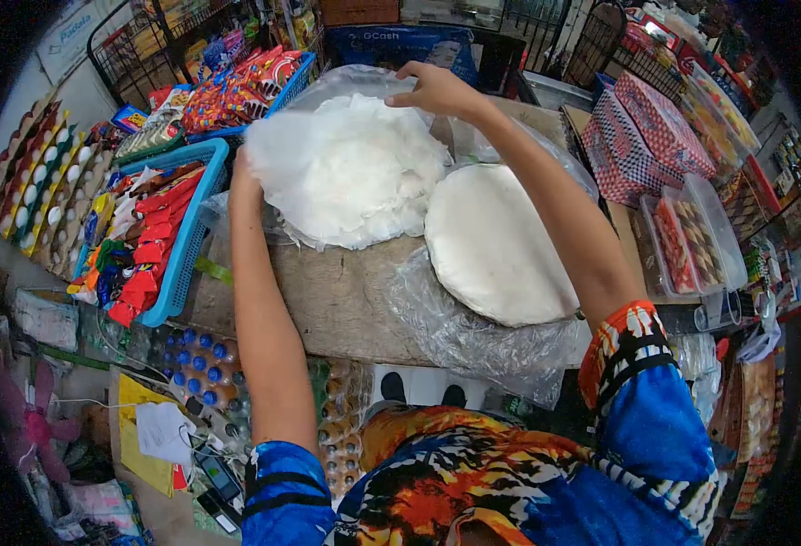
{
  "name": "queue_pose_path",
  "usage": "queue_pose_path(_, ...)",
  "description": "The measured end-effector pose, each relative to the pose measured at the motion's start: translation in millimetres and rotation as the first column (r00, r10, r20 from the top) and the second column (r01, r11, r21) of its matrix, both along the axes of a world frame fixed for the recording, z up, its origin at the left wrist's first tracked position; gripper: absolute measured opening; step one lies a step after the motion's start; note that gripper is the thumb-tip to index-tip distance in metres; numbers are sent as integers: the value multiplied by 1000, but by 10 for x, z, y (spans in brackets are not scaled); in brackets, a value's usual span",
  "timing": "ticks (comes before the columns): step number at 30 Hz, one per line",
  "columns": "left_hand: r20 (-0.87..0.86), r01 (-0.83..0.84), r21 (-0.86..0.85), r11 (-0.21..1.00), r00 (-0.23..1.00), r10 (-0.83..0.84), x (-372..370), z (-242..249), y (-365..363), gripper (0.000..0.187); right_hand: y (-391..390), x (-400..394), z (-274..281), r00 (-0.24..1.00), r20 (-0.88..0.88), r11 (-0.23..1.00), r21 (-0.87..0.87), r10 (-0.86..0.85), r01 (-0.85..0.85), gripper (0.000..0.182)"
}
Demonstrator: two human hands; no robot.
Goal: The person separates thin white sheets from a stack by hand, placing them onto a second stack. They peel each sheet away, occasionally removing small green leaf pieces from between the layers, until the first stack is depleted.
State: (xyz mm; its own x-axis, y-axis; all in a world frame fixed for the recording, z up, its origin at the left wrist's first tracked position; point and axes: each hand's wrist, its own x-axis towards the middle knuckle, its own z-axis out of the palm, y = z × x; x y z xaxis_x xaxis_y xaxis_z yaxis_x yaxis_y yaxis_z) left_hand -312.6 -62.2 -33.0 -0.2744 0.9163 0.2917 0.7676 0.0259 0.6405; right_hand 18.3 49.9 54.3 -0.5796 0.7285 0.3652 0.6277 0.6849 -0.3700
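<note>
Well, left hand [243, 175] half hidden, grip probably on edge of sheet [278, 156] — right hand [430, 89], grip wide, bare board [328, 287] nearside.

Sheets [364, 182] and round stack [501, 246] are white; nearer basket [187, 259], light blue; boxes [660, 127], red-and-white checked.
</note>
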Motion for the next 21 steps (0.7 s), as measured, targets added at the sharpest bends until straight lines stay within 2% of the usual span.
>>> queue_pose_path(1,-31,-37,4,999,999,37,-11,-21,27,32,-145,69,123,999,-29,977,-212,-26,19,64)
queue_pose_path(2,-22,-38,6,999,999,39,-65,-23,10,32,-245,163,223,1000,12,971,-237,-29,31,50)
queue_pose_path(3,-155,-107,28,994,982,110,-116,-3,-32,30,-305,275,313,999,19,971,-239,-30,34,50)
queue_pose_path(4,-285,-166,59,984,942,176,-99,63,-77,28,-328,416,381,993,111,961,-277,47,-15,40)
queue_pose_path(5,-282,-158,59,986,944,168,-58,129,-110,28,-365,556,431,973,197,947,-317,124,-56,30)
queue_pose_path(6,-323,-262,80,962,906,274,38,258,-190,26,-367,710,418,973,199,948,-314,113,-46,30)
queue_pose_path(7,-359,-362,106,926,855,375,145,388,-267,24,-358,862,383,933,292,960,-244,210,-139,27)
queue_pose_path(8,-357,-353,111,929,858,368,280,522,-342,24,-377,962,367,873,389,954,-183,293,-238,25)
queue_pose_path(9,-339,-411,218,885,819,464,437,655,-416,23,-510,1027,384,868,457,972,-206,194,-108,26)
queue_pose_path(10,-309,-464,322,826,773,554,539,721,-429,22,-419,1160,222,872,467,988,-101,148,-113,25)
queue_pose_path(11,-308,-457,326,828,776,550,612,764,-413,22,-351,1281,34,875,473,993,4,103,-119,25)
queue_pose_path(13,-249,-331,531,780,819,517,692,809,-364,21,-324,1390,-141,879,472,997,-2,72,-80,26)
queue_pose_path(14,-238,-248,582,775,859,454,741,811,-329,20,-320,1445,-193,880,472,999,-13,47,-47,28)
queue_pose_path(15,-237,-246,583,774,860,451,816,836,-327,20,-349,1482,-190,880,472,999,-11,43,-43,28)
queue_pose_path(17,-183,-163,550,819,933,309,977,904,-360,20,-427,1528,-157,932,362,999,37,-18,5,22)
queue_pose_path(18,-189,-163,576,801,927,325,1012,924,-374,20,-486,1564,-86,931,364,999,34,-14,2,22)
queue_pose_path(20,-133,-185,549,815,943,304,1013,967,-410,20,-636,1669,152,1000,-11,1000,-19,-14,13,20)
queue_pose_path(21,-74,-203,524,827,957,282,1017,988,-425,20,-680,1739,223,1000,-13,1000,-24,-15,15,20)
